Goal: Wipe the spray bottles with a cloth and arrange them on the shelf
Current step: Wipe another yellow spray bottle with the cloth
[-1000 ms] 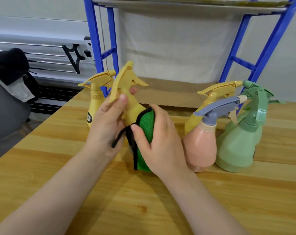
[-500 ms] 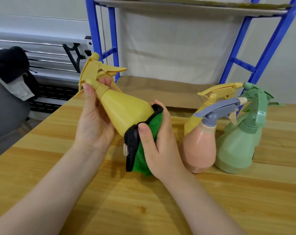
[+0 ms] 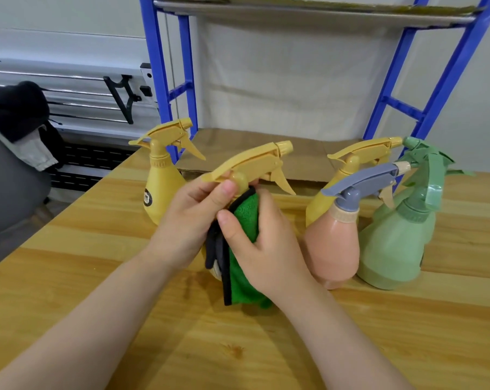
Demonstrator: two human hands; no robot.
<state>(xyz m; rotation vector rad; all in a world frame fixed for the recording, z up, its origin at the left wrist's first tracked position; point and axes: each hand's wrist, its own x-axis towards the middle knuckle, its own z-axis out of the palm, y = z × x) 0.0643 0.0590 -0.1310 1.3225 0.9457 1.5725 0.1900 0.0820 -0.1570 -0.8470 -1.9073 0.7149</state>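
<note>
Bottle swung back upright, nozzle now pointing right, cloth wrapped round its body.

The yellow spray bottle (image 3: 252,167) is held just above the tabletop (image 3: 69,277): the left hand (image 3: 187,223) has its grip closed on the neck, the right hand (image 3: 266,249) clamps the green cloth (image 3: 245,220) against the body. The pink bottle (image 3: 333,243) stands just beside that hand; a wide wiping stroke could knock it over, I'd say.

Held yellow bottle (image 3: 249,167) tilted back upright, nozzle rightward.
</note>
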